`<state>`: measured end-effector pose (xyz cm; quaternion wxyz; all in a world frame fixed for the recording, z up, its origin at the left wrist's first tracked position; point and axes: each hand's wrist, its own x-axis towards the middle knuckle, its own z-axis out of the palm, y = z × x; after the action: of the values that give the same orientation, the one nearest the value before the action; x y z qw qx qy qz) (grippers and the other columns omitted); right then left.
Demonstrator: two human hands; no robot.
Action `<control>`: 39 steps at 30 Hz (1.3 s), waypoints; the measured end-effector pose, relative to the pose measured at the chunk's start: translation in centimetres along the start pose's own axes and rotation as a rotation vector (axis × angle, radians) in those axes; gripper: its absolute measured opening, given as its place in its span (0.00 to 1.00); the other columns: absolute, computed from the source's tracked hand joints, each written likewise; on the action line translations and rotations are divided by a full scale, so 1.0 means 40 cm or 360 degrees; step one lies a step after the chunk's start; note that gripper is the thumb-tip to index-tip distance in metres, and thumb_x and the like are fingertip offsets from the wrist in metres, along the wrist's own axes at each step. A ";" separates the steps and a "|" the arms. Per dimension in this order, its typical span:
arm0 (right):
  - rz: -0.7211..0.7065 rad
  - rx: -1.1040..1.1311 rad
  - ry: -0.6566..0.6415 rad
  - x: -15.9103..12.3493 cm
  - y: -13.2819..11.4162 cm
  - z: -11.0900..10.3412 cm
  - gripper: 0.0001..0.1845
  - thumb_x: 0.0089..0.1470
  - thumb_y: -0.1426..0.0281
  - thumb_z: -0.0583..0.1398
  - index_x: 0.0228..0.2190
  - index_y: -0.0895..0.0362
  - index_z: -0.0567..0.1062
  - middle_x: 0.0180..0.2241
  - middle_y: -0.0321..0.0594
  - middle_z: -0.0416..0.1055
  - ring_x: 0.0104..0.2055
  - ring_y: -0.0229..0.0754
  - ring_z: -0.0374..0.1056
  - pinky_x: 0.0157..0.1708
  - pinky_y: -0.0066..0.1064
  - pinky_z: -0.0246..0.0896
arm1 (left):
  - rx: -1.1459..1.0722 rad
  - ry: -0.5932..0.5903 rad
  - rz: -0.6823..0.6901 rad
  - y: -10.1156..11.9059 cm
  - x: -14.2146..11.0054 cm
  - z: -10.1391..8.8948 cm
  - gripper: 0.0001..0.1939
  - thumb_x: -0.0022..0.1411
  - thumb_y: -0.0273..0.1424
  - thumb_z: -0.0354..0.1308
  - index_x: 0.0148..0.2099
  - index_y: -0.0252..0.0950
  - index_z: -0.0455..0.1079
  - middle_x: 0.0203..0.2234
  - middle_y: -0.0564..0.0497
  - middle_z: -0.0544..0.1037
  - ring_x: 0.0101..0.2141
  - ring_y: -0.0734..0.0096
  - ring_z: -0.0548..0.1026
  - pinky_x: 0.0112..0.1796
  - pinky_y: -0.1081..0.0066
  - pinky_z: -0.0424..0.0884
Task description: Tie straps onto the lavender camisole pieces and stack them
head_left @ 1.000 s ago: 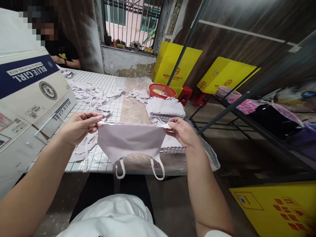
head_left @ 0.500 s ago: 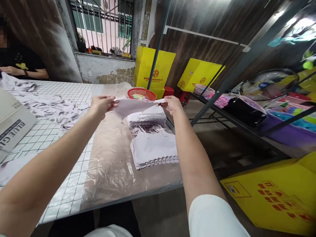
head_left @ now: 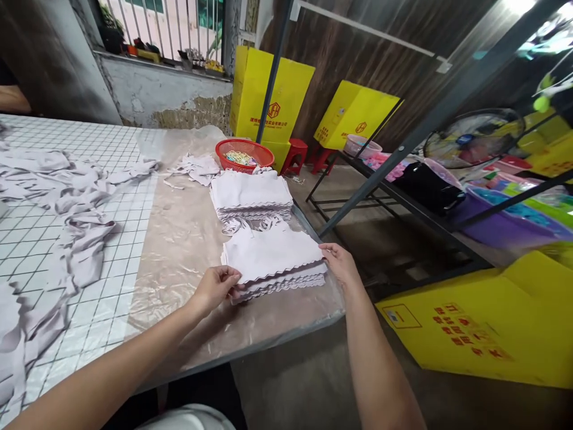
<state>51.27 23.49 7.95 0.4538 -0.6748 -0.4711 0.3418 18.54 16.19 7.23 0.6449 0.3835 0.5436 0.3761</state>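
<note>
A pale lilac strappy camisole (head_left: 275, 254) lies spread on the nearer stack of like camisoles (head_left: 286, 285), its wavy hem towards me and its straps at the far side. My left hand (head_left: 217, 288) pinches the hem's left corner between thumb and fingers. At the right corner, my right hand (head_left: 340, 263) grips the edge with its fingertips. The hem is held slightly above the layers beneath. Just behind stands a second stack of folded camisoles (head_left: 250, 190), with loose straps bunched between the two stacks.
A red basket (head_left: 245, 156) holding small coloured pieces stands behind the stacks. Crumpled lilac garments (head_left: 80, 185) cover the left of the gridded table (head_left: 120, 239). To the right are a metal rack (head_left: 389, 206) and a yellow carton (head_left: 483, 322). Another person's forearm (head_left: 13, 98) shows far left.
Both hands carried the camisole from in front of me, over to the right, and laid it on the nearer stack. My view turned right, and the white carton left the picture.
</note>
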 end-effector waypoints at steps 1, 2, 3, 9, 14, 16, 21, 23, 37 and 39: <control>-0.0032 -0.0010 0.0014 -0.004 0.016 -0.009 0.15 0.37 0.61 0.61 0.29 0.57 0.75 0.25 0.36 0.72 0.27 0.38 0.65 0.29 0.29 0.58 | 0.0010 -0.0007 0.0018 0.000 -0.002 0.001 0.20 0.45 0.44 0.69 0.30 0.34 0.69 0.22 0.48 0.80 0.18 0.72 0.74 0.18 0.76 0.63; -0.0078 -0.0031 0.0022 -0.008 0.031 -0.016 0.16 0.38 0.60 0.61 0.31 0.57 0.75 0.26 0.37 0.73 0.28 0.38 0.66 0.30 0.29 0.58 | 0.0021 -0.0012 0.0040 0.003 -0.005 0.001 0.21 0.44 0.45 0.69 0.31 0.34 0.70 0.22 0.48 0.80 0.18 0.71 0.75 0.19 0.75 0.64; -0.0137 -0.0078 0.0027 -0.011 0.043 -0.022 0.17 0.40 0.59 0.60 0.32 0.57 0.75 0.27 0.37 0.74 0.29 0.39 0.66 0.30 0.29 0.59 | 0.0035 -0.0013 0.0060 0.005 -0.007 0.001 0.23 0.42 0.47 0.69 0.31 0.34 0.70 0.23 0.48 0.80 0.19 0.71 0.75 0.19 0.75 0.64; -0.0252 -0.0430 0.0071 -0.043 0.104 -0.026 0.15 0.47 0.61 0.58 0.33 0.56 0.77 0.27 0.39 0.74 0.29 0.41 0.67 0.32 0.32 0.59 | 0.0210 -0.0019 0.0047 -0.018 -0.023 0.008 0.26 0.41 0.52 0.65 0.32 0.34 0.71 0.21 0.49 0.78 0.19 0.70 0.73 0.20 0.73 0.64; -0.0398 -0.0762 0.0156 -0.072 0.125 -0.014 0.13 0.53 0.64 0.57 0.35 0.56 0.78 0.32 0.43 0.76 0.32 0.44 0.68 0.37 0.35 0.62 | 0.0515 0.0045 0.0126 -0.047 -0.025 0.007 0.23 0.49 0.51 0.57 0.33 0.34 0.72 0.22 0.49 0.78 0.21 0.68 0.73 0.23 0.71 0.65; -0.0512 -0.0954 0.0215 -0.080 0.125 -0.014 0.12 0.54 0.66 0.57 0.35 0.56 0.78 0.34 0.45 0.75 0.36 0.46 0.67 0.40 0.37 0.62 | 0.0720 0.0052 0.0232 -0.049 -0.029 0.001 0.21 0.54 0.48 0.53 0.33 0.34 0.73 0.22 0.49 0.78 0.22 0.67 0.73 0.26 0.70 0.65; -0.0777 -0.1253 0.0461 -0.097 0.070 0.031 0.10 0.57 0.68 0.58 0.37 0.56 0.78 0.41 0.49 0.70 0.45 0.52 0.63 0.42 0.41 0.59 | 0.1471 0.0176 0.0651 -0.017 -0.007 -0.032 0.14 0.61 0.37 0.51 0.34 0.36 0.76 0.21 0.50 0.77 0.24 0.67 0.72 0.28 0.70 0.61; -0.1022 -0.1195 0.0362 -0.114 0.023 0.098 0.09 0.59 0.69 0.57 0.38 0.56 0.77 0.42 0.49 0.69 0.46 0.51 0.62 0.46 0.42 0.59 | 0.1609 0.0318 0.0834 0.016 0.037 -0.044 0.13 0.62 0.34 0.51 0.35 0.36 0.76 0.25 0.48 0.78 0.27 0.67 0.73 0.31 0.70 0.63; -0.1514 -0.1069 -0.0510 -0.240 0.006 0.410 0.10 0.61 0.71 0.58 0.45 0.55 0.73 0.45 0.45 0.69 0.48 0.48 0.61 0.48 0.41 0.60 | 0.1727 0.0441 0.0475 0.169 0.386 -0.017 0.10 0.51 0.21 0.58 0.35 0.36 0.77 0.33 0.46 0.82 0.37 0.61 0.78 0.34 0.72 0.69; -0.1507 -0.1054 -0.0519 -0.238 0.004 0.406 0.11 0.61 0.72 0.58 0.45 0.55 0.73 0.45 0.44 0.69 0.48 0.48 0.61 0.48 0.41 0.60 | 0.1684 0.0442 0.0502 0.164 0.396 -0.026 0.10 0.54 0.21 0.55 0.35 0.35 0.76 0.34 0.46 0.82 0.36 0.63 0.78 0.33 0.73 0.69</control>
<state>33.80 19.18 2.37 0.2442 -0.4358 -0.8655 0.0366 19.05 33.33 6.51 0.2233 0.6779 0.6739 0.1912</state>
